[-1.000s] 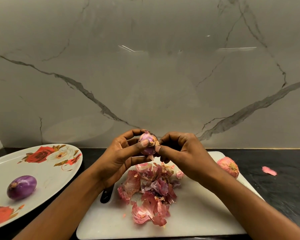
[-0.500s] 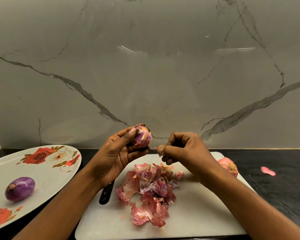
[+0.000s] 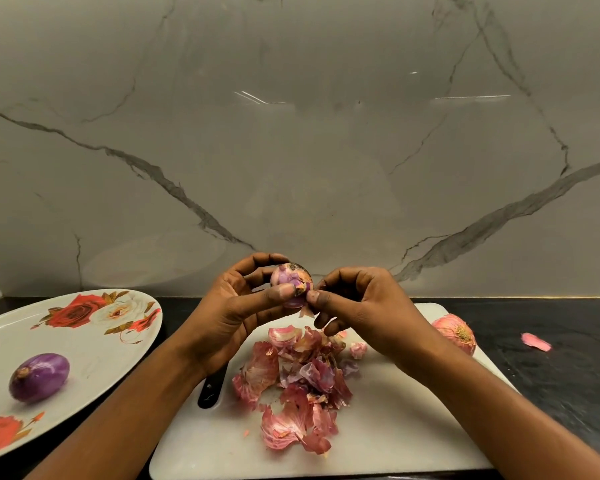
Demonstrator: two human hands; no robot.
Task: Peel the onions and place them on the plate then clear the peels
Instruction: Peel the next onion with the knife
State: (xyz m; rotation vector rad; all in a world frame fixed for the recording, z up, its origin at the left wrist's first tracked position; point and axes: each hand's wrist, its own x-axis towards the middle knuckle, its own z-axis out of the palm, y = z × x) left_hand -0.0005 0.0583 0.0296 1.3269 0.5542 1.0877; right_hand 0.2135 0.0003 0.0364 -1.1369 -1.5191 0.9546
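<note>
Right now, from the head view, both hands are raised just above the white cutting board in the lower middle of the frame. The left hand grips a half-peeled onion, fingers curled over its top and the thumb pressed against its front. The right hand pinches a flap of skin at the onion's lower right between thumb and forefinger, its other fingers curled under.

Directly below the hands, a loose heap of pink peels lies on the board. An unpeeled onion sits at the board's far right edge, partly hidden by the right wrist. A dark handle shows at the board's left edge, under the left forearm.

At lower left, a white plate with red rose prints rests on the black counter, with one peeled purple onion on it. A single stray peel lies on the counter at right, well apart from the board. Grey-veined marble wall fills the upper frame.
</note>
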